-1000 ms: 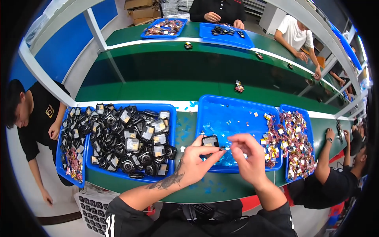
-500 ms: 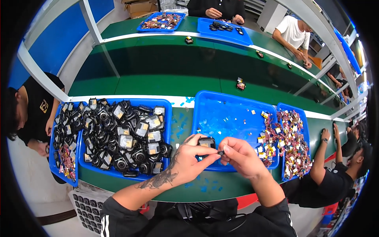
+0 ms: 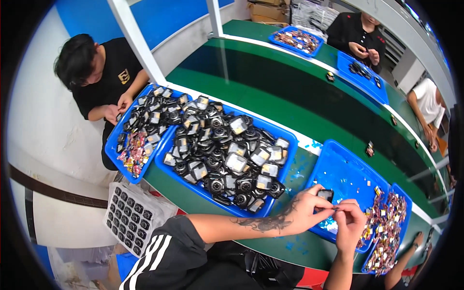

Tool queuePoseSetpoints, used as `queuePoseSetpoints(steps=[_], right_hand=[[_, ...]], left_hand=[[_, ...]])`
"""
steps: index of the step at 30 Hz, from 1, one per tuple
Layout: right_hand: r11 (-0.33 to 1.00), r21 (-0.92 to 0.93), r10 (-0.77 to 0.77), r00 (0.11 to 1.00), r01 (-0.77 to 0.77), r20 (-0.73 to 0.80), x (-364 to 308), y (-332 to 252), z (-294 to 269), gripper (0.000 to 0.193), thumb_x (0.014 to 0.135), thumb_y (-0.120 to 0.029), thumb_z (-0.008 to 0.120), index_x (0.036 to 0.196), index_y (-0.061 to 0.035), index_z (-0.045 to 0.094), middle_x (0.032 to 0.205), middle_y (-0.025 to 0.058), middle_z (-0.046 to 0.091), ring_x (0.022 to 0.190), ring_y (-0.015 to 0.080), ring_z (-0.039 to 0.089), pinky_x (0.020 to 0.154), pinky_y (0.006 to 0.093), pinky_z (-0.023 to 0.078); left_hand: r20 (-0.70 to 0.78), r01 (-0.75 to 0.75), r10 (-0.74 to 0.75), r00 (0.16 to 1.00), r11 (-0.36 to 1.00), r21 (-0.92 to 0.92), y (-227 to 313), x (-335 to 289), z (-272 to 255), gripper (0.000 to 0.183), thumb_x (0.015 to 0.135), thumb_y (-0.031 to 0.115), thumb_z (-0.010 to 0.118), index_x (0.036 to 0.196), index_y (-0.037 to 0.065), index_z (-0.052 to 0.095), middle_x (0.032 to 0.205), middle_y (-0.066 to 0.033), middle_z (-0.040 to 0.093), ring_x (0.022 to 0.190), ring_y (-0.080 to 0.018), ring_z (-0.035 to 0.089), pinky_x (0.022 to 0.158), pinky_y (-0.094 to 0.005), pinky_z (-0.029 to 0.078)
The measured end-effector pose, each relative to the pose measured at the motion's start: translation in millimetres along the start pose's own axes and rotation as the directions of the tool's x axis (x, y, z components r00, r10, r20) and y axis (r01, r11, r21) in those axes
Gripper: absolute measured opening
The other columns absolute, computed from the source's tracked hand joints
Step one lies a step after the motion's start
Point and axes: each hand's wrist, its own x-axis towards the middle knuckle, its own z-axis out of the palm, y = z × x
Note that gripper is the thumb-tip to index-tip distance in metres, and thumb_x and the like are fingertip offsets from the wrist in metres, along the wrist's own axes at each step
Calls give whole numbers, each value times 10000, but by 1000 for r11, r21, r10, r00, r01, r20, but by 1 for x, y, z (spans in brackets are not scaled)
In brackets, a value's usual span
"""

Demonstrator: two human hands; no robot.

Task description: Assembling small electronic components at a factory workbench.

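My left hand (image 3: 309, 209) is closed around a black watch case (image 3: 326, 195), with the dark rectangular case showing above its fingers. The tips of my right hand (image 3: 351, 220) are pinched together against the left thumb and forefinger. Whatever lies between the right fingertips is too small to make out. Both hands are over the near edge of a blue tray (image 3: 333, 162) holding blue film scraps and, at its right side, small red, yellow and white parts (image 3: 371, 220). Left of my hands, a larger blue tray (image 3: 291, 151) is heaped with black watch cases (image 3: 237, 163).
Another tray of small parts (image 3: 386, 232) adjoins on the right. At the far left, a person (image 3: 108, 79) works over a tray of cases and red parts (image 3: 134, 154). A conveyor belt (image 3: 290, 87) runs behind a white rail. A sheet of black pieces (image 3: 128, 220) lies lower left.
My view has turned left and tilted, so the trays and my hands appear farther right. My hands remain together at the watch case. The person on the left now shows more fully.
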Motion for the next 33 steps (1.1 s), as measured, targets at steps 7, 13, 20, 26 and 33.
queuePoseSetpoints(steps=[7,13,20,26,33], right_hand=[[971,229,5,946,74,-325,-5,-6,9,44,944,-49,511,923,-26,479,846,86,579,729,112,534,642,238,463],[881,454,225,962,-131,-158,-14,-7,10,80,939,-57,552,994,-2,534,799,53,570,681,102,532,626,226,466],[885,410,246,969,-220,-10,-18,-14,33,170,895,-64,629,1028,21,565,828,68,608,712,117,583,644,228,480],[947,275,210,967,-165,-143,-11,-30,35,142,882,-42,626,1000,5,563,822,61,611,702,101,569,659,208,458],[991,133,46,960,-9,-275,0,-26,28,138,845,88,634,972,35,625,844,54,619,769,102,598,686,208,494]], left_hand=[[-121,-174,170,978,984,-22,13,4,-6,415,835,40,690,1244,80,628,1060,-103,607,998,-190,616,825,-298,498],[-220,-53,-89,972,822,-567,15,16,-13,245,847,30,710,1065,-23,612,929,-70,659,838,-92,630,708,-234,519],[-234,18,-193,953,805,-593,14,11,-2,268,888,18,649,1138,-43,574,1046,-116,651,864,-108,643,718,-216,509],[-91,102,-172,981,852,-513,5,11,-3,291,885,68,674,1141,-11,559,937,-72,676,863,-112,648,736,-234,519],[-52,124,-198,979,775,-619,7,-4,-7,279,898,44,649,1155,-48,595,1026,-119,685,925,-150,663,785,-262,563]])
